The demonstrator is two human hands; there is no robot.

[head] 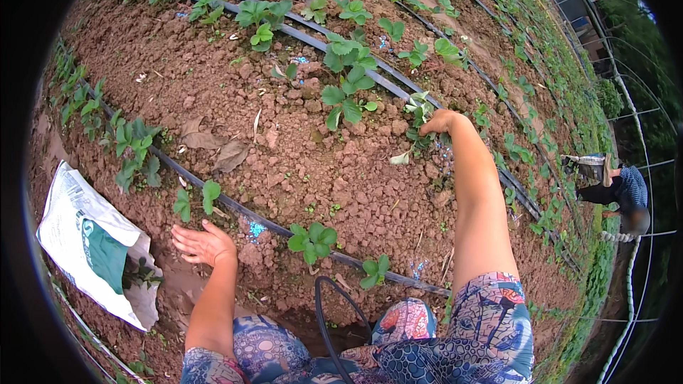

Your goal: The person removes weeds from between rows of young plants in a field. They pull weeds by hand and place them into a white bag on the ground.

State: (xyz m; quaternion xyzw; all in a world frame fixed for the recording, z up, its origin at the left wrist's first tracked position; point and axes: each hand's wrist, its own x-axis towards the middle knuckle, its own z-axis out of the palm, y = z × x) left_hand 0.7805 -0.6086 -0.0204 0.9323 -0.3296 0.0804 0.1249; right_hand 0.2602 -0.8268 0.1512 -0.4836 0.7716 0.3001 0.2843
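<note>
My right hand (441, 121) reaches out to a strawberry plant (420, 136) beside the drip lines, its fingers closed around the leaves. Some of those leaves show pale undersides, and the fingertips are partly hidden among them. A pale withered leaf (399, 158) lies on the soil just below. My left hand (205, 244) is held low over the near edge of the bed, empty, with its fingers apart. It is close to a small strawberry plant (211, 196). To its left lies a white printed sack (69, 213), its mouth gaping, with some leaves (141, 276) inside.
Black drip lines (243, 206) and a pair of grey ones (299, 36) cross the cloddy reddish soil (331, 176). Blue granules (256, 230) lie in patches. Dry brown leaves (231, 156) rest mid-bed. A dark looped hose (320, 309) rises before my knees. Another person (629, 192) bends at far right.
</note>
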